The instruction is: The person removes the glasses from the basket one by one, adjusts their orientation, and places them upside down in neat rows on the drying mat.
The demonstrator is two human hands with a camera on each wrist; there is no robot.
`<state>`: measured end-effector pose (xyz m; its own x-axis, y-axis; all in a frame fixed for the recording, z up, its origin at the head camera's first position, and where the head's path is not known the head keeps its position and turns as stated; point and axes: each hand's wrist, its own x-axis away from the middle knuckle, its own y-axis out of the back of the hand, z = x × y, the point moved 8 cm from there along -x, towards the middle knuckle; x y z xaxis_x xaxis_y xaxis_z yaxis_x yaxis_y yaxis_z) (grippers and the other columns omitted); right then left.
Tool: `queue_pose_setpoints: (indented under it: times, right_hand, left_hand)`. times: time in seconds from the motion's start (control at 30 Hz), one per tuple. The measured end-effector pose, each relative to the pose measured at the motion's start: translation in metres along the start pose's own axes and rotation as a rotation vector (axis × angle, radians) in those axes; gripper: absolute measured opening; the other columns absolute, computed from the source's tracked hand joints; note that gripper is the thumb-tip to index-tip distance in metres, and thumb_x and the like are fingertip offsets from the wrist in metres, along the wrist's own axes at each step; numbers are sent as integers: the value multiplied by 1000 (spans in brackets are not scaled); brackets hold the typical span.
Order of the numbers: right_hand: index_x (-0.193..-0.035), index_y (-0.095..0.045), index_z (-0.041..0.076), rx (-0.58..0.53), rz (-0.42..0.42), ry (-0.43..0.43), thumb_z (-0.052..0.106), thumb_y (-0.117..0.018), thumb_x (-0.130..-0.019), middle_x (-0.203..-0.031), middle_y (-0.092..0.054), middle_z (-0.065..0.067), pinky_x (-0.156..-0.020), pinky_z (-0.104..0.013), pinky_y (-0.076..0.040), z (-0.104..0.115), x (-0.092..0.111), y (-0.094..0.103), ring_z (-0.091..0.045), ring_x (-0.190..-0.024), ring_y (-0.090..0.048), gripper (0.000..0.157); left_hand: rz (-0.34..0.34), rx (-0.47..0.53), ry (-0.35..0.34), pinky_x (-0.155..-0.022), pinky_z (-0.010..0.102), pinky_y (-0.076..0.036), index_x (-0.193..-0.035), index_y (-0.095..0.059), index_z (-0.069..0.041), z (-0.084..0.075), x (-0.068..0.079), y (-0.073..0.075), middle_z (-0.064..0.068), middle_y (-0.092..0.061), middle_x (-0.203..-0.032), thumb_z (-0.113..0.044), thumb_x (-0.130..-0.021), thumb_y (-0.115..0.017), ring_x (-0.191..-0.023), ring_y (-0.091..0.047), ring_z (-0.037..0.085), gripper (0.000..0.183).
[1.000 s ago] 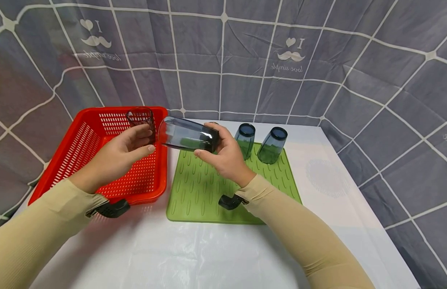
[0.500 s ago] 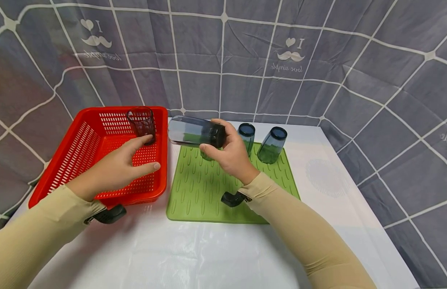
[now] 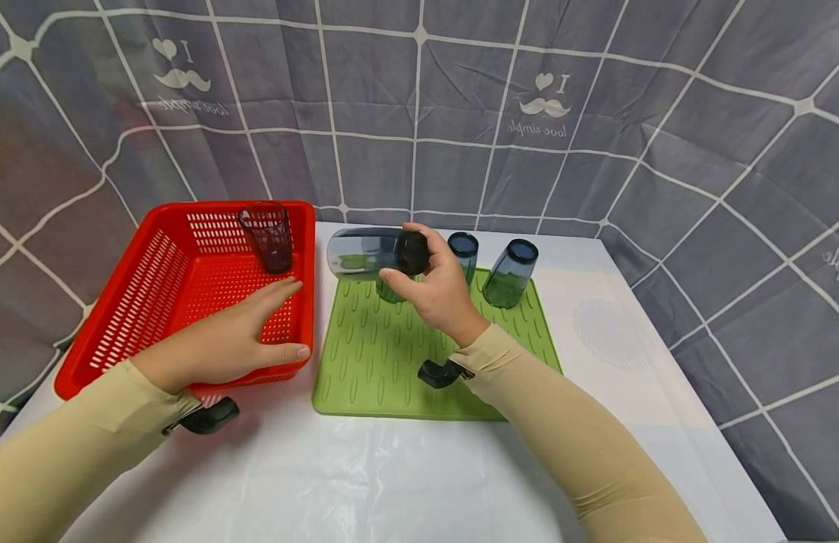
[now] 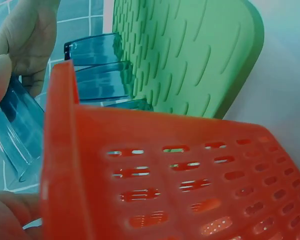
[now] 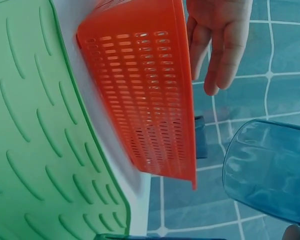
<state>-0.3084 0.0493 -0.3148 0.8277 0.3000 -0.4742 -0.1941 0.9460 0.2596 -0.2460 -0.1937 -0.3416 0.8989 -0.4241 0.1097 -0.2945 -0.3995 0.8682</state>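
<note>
My right hand (image 3: pixel 438 290) grips a blue-grey drinking glass (image 3: pixel 365 253) around its thick dark base. The glass lies on its side in the air above the back left of the green mat (image 3: pixel 378 354), mouth toward the left. My left hand (image 3: pixel 229 335) is over the front right of the red basket (image 3: pixel 300 302), fingers extended and thumb spread, holding nothing. Inside the basket a dark purplish glass (image 3: pixel 270 237) leans in the far right corner. Two glasses (image 3: pixel 510 271) stand bottom-up on the mat's back right, and another (image 3: pixel 390 291) is mostly hidden behind the held glass.
A white-covered table (image 3: pixel 310 467) bears the basket on the left and the ribbed mat beside it. A grey checked curtain (image 3: pixel 419 98) hangs close behind the table and along both sides.
My right hand has moved right with the glass, turning its base more toward me. My left hand has drawn back toward me from beside the glass, over the basket's front.
</note>
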Motion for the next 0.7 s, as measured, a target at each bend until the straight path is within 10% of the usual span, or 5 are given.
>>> queue_pose_setpoints:
  times: [0.7]
  right_hand:
    - [-152, -44, -5, 75, 7, 3, 3, -77, -93, -143, -55, -24, -97, -45, -57, -12, 1, -4, -37, -118, -66, 68]
  left_hand:
    - [33, -17, -53, -123, 68, -29, -167, -22, -4, -2, 0, -19, 25, -17, -174, -56, -94, -73, -157, -26, 51, 103]
